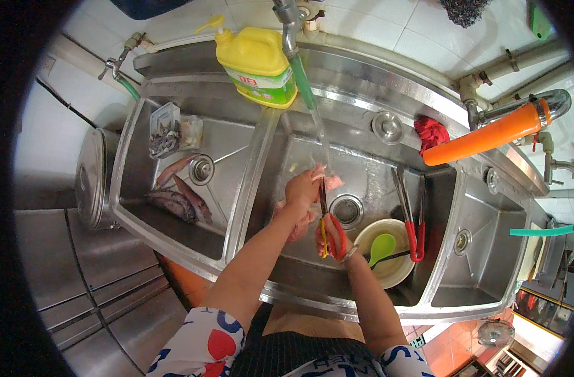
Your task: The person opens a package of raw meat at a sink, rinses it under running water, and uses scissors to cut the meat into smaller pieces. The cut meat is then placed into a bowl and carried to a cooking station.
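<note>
In the middle basin of a stainless steel sink (263, 155), my left hand (302, 187) holds a piece of pale pink raw meat (333, 182). My right hand (331, 238) grips scissors (335, 235) with red and yellow handles, their blades pointing away from me and touching the meat. Water runs from a green hose (302, 82) on the tap beside the meat. More raw meat (300, 227) lies on the basin floor, partly hidden under my left forearm. The drain (346, 211) is just right of the blades.
Right of my hand are a bowl (390, 278) with a green spoon (382, 245) and red-handled tongs (416, 240). Whole squid or fish (171, 203) and plastic tubs (165, 132) occupy the left basin. A yellow detergent jug (256, 61), red cloth (430, 133) and orange hose (487, 136) are behind.
</note>
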Motion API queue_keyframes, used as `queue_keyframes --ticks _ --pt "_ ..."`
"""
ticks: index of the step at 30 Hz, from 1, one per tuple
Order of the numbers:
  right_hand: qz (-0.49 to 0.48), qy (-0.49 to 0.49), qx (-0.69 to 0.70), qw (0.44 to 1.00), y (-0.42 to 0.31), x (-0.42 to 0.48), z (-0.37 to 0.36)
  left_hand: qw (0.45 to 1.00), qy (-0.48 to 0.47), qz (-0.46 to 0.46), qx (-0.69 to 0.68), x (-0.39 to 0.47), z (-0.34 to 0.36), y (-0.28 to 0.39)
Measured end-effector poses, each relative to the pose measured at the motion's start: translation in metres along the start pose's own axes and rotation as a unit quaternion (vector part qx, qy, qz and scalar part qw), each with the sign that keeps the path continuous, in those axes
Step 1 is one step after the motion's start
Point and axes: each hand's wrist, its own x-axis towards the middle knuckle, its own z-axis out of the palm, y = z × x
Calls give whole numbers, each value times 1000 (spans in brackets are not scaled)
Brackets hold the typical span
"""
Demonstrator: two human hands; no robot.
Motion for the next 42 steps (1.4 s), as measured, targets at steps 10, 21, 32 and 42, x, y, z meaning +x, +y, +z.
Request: queue_keyframes --ticks 10,21,32,42 --pt "24 11 17 999 -13 6 4 997 28 38 68 1 5 -10" --pt "-11 88 -12 996 -15 29 -14 975 -113 59 -180 -8 15 -18" --pt "14 80 -2 997 -18 54 -19 977 -102 160 -95 -15 35 -55" --pt "14 207 -240 948 -9 64 -40 921 -99 -120 -358 0 31 -95"
